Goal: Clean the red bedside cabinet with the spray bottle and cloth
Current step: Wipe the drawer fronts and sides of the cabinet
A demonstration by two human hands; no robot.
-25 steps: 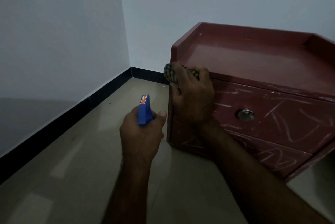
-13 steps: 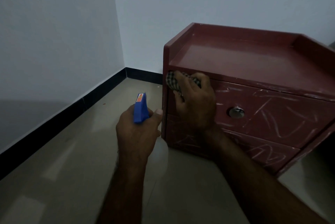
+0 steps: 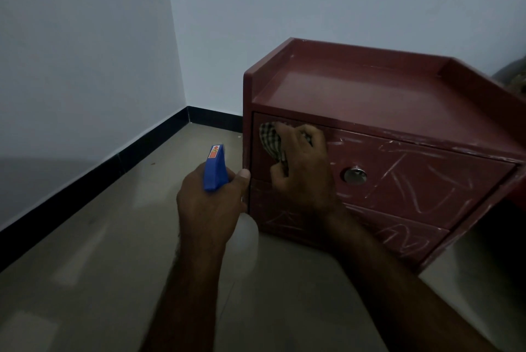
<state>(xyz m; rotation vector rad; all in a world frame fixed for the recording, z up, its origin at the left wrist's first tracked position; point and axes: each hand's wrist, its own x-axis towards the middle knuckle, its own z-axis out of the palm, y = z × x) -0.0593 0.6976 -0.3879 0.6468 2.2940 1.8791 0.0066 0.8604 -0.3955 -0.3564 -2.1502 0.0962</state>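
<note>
The checked cloth (image 3: 270, 139) has slid from the top corner down onto the upper drawer (image 3: 427, 178). The left hand (image 3: 209, 209) curls round the blue spray bottle (image 3: 215, 168) beside the red bedside cabinet (image 3: 370, 89)'s left edge. The right hand (image 3: 303, 169)'s bent fingers clutch the cloth, left of the knob (image 3: 355, 175).

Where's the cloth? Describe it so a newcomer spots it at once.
Start at the red bedside cabinet and go to the left end of its upper drawer front. There the right hand holds a bunched cloth against the wood. It is the only checked, pale-and-dark fabric, left of the round metal knob.
</note>
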